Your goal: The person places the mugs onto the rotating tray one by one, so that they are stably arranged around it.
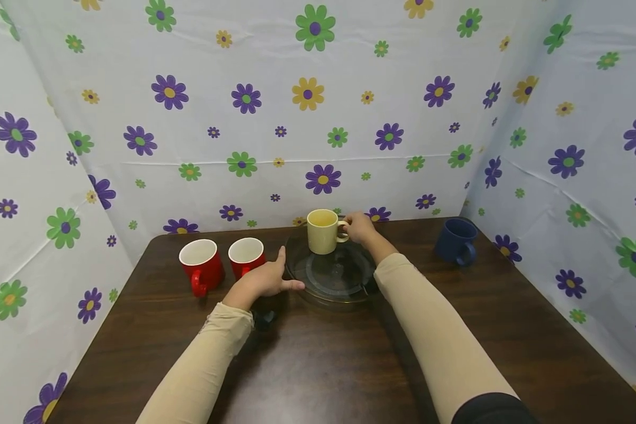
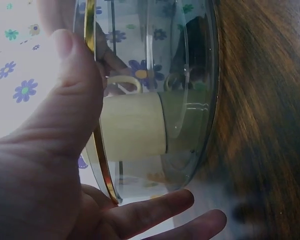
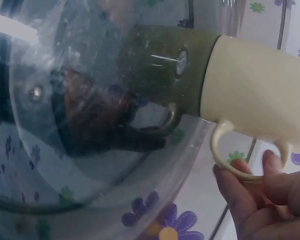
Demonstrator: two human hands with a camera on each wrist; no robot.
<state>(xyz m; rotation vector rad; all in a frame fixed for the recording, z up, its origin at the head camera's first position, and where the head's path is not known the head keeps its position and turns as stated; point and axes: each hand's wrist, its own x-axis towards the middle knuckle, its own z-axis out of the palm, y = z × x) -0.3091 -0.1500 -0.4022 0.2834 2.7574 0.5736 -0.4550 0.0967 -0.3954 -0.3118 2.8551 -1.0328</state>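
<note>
A pale yellow mug (image 1: 322,235) stands upright at the back of a round glass turntable (image 1: 334,282), its handle toward the right. My right hand (image 1: 359,228) pinches that handle between thumb and fingers, seen closely in the right wrist view, where the mug (image 3: 255,90) rests base-on to the reflective glass (image 3: 155,200). At the turntable's left front edge is my left hand (image 1: 267,277), thumb and fingers spread along the side. In the left wrist view, the turntable's gold rim (image 2: 104,165) passes between the outstretched thumb and fingers.
Two red mugs with white insides, one farther left (image 1: 200,265) and one (image 1: 244,253) partly behind my left hand, stand on the dark wooden table (image 1: 318,365). A blue mug (image 1: 453,240) is near the right back corner. Flower-patterned cloth (image 1: 275,118) surrounds the table.
</note>
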